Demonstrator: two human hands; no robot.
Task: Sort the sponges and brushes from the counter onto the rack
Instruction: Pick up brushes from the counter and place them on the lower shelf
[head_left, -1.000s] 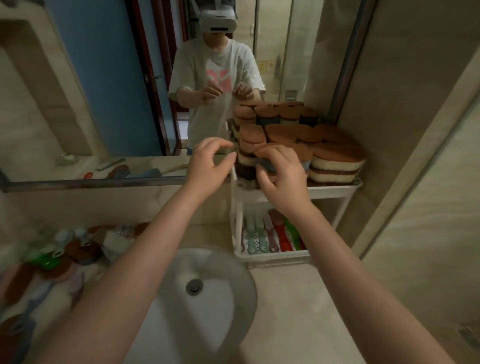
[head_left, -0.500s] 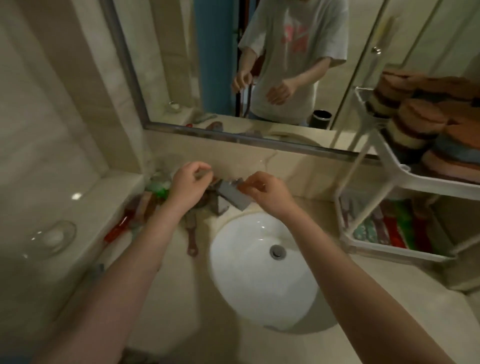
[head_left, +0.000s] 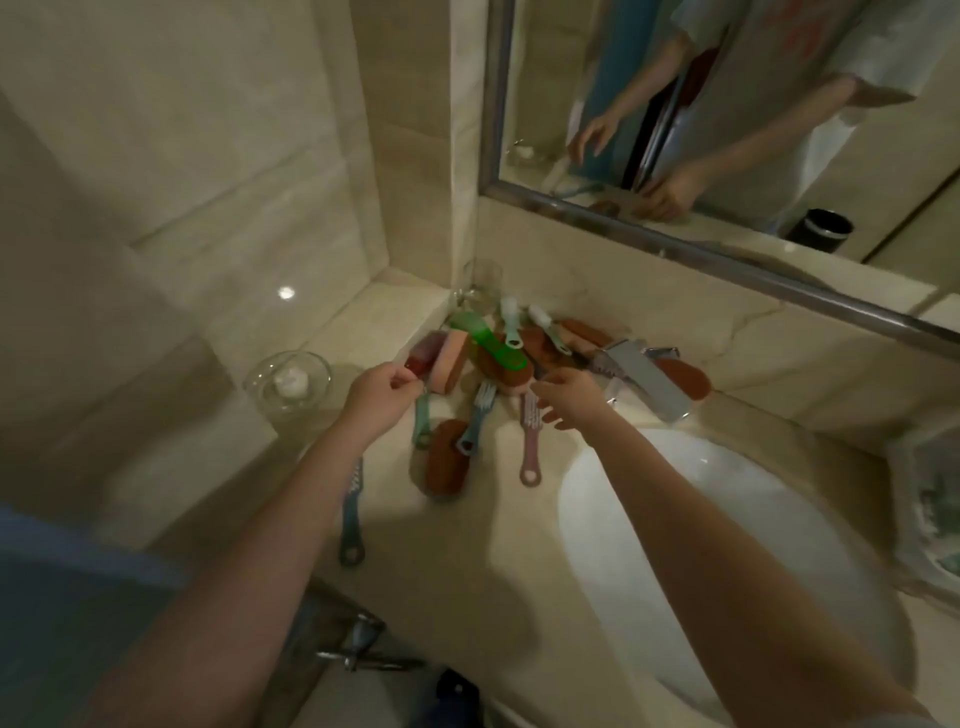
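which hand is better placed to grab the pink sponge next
Left, probably: the left hand is right beside the pink sponge, while the right hand hovers farther off, nearer the faucet.

Head-worn camera looks steeply down from close above the counter (head_left: 467, 545) corner beside the basin (head_left: 701, 519).
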